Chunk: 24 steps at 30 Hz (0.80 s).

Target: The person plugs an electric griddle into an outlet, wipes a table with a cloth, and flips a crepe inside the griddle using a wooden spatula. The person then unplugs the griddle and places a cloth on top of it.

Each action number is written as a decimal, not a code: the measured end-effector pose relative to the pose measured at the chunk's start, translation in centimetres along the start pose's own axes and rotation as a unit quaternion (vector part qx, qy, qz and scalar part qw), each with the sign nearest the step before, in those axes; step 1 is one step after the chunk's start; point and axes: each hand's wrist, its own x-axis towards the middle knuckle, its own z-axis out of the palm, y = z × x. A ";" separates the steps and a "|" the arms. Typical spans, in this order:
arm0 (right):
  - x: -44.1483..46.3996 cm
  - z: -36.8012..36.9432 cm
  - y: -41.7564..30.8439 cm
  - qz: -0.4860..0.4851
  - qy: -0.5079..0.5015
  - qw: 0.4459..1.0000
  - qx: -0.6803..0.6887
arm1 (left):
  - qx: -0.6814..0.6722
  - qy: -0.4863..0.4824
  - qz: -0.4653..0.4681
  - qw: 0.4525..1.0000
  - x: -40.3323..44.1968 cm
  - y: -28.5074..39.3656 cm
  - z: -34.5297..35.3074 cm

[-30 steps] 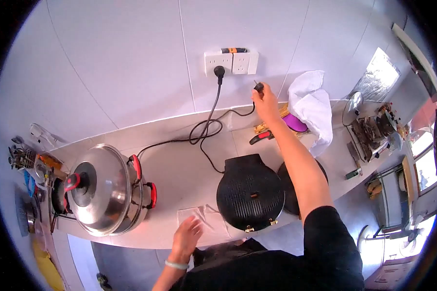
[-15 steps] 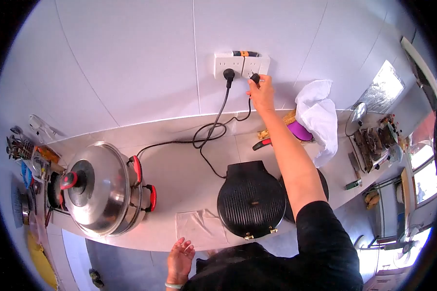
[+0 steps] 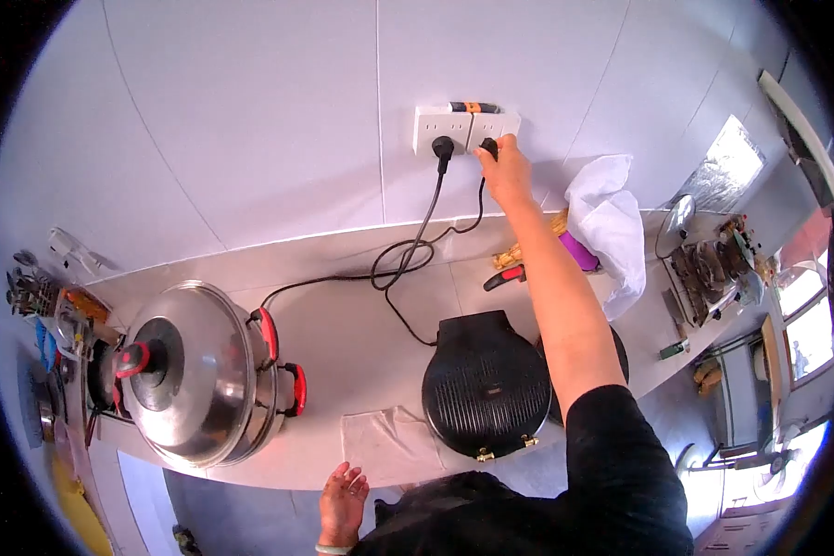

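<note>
My right hand [image 3: 505, 171] grips a black plug [image 3: 488, 148] up against the right-hand wall socket [image 3: 500, 122]; my fingers partly cover it, and whether its prongs are fully in cannot be seen. A second black plug [image 3: 443, 148] sits in the left socket. Their cords [image 3: 403, 262] cross in a loop on the counter; one runs to a black ribbed electric griddle [image 3: 486, 385], the other toward a large steel pot [image 3: 195, 371]. By the counter's front edge, my left hand [image 3: 343, 507] hangs with fingers loosely apart, holding nothing, near a pale cloth [image 3: 389, 440].
The lidded pot has red handles and stands at the left. Beyond my right forearm lie a white bag [image 3: 607, 218], a purple item [image 3: 579, 252] and a red-and-black handle [image 3: 505, 277]. Farther right are a glass lid [image 3: 676, 225] and a knife [image 3: 676, 320].
The plug in my right hand has come up to the socket face; its prongs showed before and are now hidden. The view has shifted slightly. My left hand stays near the edge.
</note>
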 end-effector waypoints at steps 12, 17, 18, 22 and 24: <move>0.2 2.7 1.1 -0.022 0.061 0.998 0.010 | 0.004 0.039 -0.009 0.999 1.2 2.1 0.3; 0.3 2.3 1.7 -0.020 0.066 0.996 0.052 | 0.004 0.032 -0.003 0.999 1.3 2.9 0.4; 0.0 1.6 0.8 -0.008 0.054 0.999 0.007 | 0.004 0.034 0.000 0.999 1.4 3.0 0.4; -0.1 -0.2 -1.0 -0.025 0.019 0.996 -0.080 | -0.001 0.031 0.002 1.000 2.0 2.8 -0.1; -0.2 0.4 -0.2 -0.049 0.018 0.996 -0.076 | 0.004 -0.013 0.002 1.000 2.3 2.5 -1.5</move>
